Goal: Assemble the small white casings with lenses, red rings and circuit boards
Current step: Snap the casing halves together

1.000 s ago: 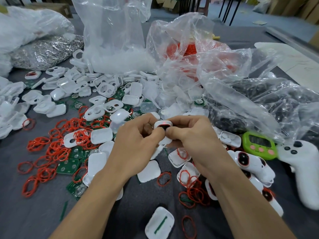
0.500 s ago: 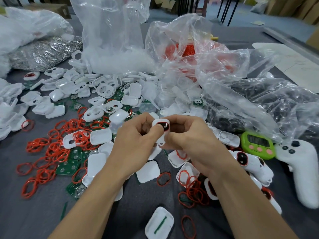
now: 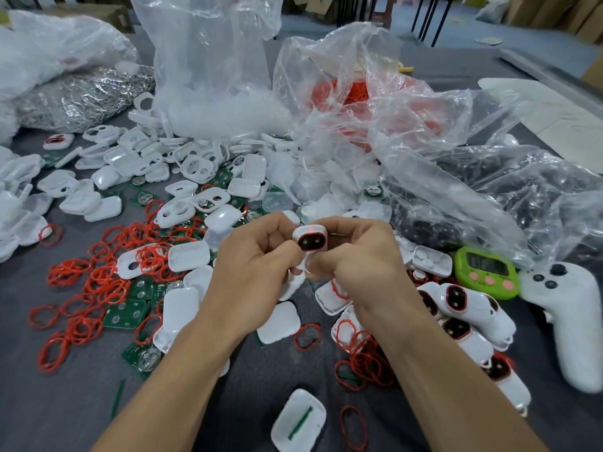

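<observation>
Tilted since a second ago: white casing (image 3: pixel 310 243), its red-ringed face with two dark windows now squarely toward the camera rather than upward. Held above mid-table, gripped by left hand (image 3: pixel 257 259) and right hand (image 3: pixel 359 256), both curled round its sides. Long axis apparently downward between the thumbs, lower end hidden. Hemmed in by red rings (image 3: pixel 98 282) and circuit boards (image 3: pixel 127 314) left, finished casings (image 3: pixel 463 298), green timer (image 3: pixel 486 272), white controller (image 3: pixel 580 321) right. Bare table (image 3: pixel 49 419) only by the near edge.
</observation>
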A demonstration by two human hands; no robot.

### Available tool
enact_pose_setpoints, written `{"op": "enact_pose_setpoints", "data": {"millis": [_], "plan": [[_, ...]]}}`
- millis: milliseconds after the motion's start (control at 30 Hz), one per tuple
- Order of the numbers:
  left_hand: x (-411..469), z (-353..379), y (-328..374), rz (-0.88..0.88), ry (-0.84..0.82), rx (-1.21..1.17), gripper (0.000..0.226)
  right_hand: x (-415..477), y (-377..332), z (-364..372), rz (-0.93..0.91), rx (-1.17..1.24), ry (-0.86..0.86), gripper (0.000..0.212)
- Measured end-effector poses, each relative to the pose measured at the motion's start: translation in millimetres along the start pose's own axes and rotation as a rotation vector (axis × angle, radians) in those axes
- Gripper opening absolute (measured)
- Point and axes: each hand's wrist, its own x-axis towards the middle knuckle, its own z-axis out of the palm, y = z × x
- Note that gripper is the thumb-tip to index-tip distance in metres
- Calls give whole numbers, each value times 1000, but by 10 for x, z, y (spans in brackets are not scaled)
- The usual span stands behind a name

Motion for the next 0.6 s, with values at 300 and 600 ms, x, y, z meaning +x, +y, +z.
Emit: {"op": "enact_pose_setpoints", "data": {"millis": [300, 600], "plan": [[42, -29, -77, 7, 43, 25, 9, 16, -5, -20, -44, 84, -99, 38], [39, -24, -58, -26, 49, 16, 18, 18, -8, -25, -36, 47, -109, 34]]}}
